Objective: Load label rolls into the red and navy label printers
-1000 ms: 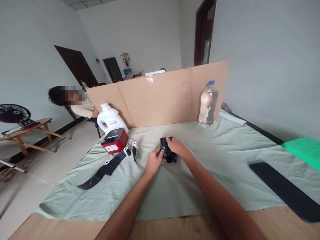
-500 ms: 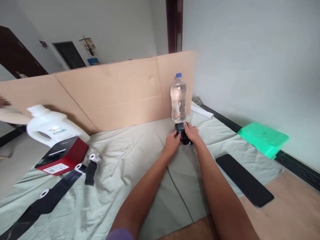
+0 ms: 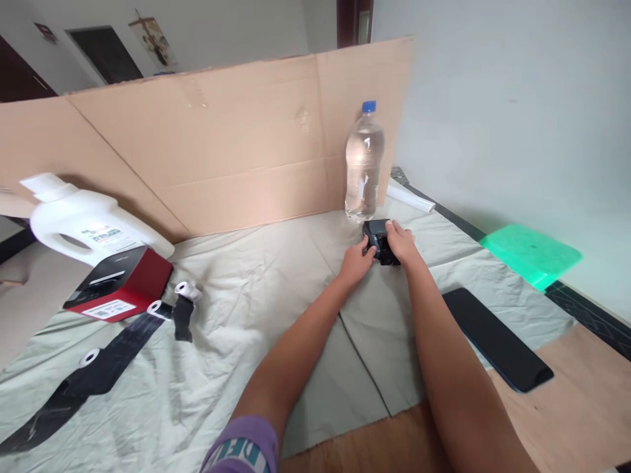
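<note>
My left hand (image 3: 358, 261) grips the left side of a small black boxy device (image 3: 378, 228), thumb and fingers closed against its edge. From the right, my right hand (image 3: 401, 240) holds the same device, its fingers over the top and side. The device rests on or just above the grey-green cloth (image 3: 276, 282); which of the two I cannot tell. Part of its front is dark, and my fingers hide its sides. Just behind it stands a clear bottle (image 3: 363, 164) with a blue cap.
At left, a white jug (image 3: 98, 217) leans behind a red and black box-shaped machine (image 3: 133, 282). Several paper rolls (image 3: 186, 290) and black strips (image 3: 118, 351) lie nearby. A cardboard panel (image 3: 236, 144) stands behind. To the right are a black slab (image 3: 497, 338) and a green container (image 3: 532, 253).
My view has tilted down, so most things sit higher in the picture. Both hands remain on the black device, and more of the purple sleeve shows.
</note>
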A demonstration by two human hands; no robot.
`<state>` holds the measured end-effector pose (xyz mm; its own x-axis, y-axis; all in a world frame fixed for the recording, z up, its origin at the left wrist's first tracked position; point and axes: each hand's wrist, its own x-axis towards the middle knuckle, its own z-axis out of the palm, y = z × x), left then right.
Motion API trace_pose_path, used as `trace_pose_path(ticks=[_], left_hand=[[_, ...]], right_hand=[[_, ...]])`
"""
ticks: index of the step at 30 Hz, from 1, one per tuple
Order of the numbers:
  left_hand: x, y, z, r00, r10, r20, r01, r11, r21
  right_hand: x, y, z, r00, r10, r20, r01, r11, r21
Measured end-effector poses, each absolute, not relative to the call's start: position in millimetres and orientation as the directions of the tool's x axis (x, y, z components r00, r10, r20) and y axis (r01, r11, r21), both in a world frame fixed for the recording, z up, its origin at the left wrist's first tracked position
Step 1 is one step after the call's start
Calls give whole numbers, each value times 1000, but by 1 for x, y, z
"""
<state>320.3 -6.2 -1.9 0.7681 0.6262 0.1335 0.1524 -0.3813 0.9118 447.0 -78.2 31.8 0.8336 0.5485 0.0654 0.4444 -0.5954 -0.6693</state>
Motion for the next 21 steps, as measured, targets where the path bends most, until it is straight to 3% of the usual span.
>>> trace_pose_path(ticks=[3, 6, 8, 10, 13, 16, 18, 21], left_hand=[[324, -4, -5, 775, 617, 135, 169, -408, 897], [320, -8, -3, 764, 631, 136, 149, -378, 914], [304, -12, 4, 703, 698, 139, 154, -340, 928], [271, -15, 16, 635, 757, 155, 170, -333, 928], [177, -8, 48, 606, 762, 230, 158, -398, 903], [38, 30, 91, 503, 768, 397, 143, -527, 838], [-58, 76, 115, 326, 803, 499, 229, -579, 782], [-168, 154, 124, -109, 891, 440, 346, -381, 857]], right_hand=[[447, -82, 32, 833, 550, 51, 425, -579, -696], [438, -78, 48, 893, 449, 27, 337, -629, -700], [423, -69, 64, 920, 373, 118, 350, -649, -676], [399, -56, 77, 873, 403, 275, 476, -585, -656], [341, -35, 80, 670, 581, 461, 706, -307, -639], [260, -19, 65, 415, 731, 542, 768, 38, -640], [198, -5, 56, 279, 802, 528, 701, 205, -683], [106, 37, 62, 132, 863, 487, 431, 393, -812]])
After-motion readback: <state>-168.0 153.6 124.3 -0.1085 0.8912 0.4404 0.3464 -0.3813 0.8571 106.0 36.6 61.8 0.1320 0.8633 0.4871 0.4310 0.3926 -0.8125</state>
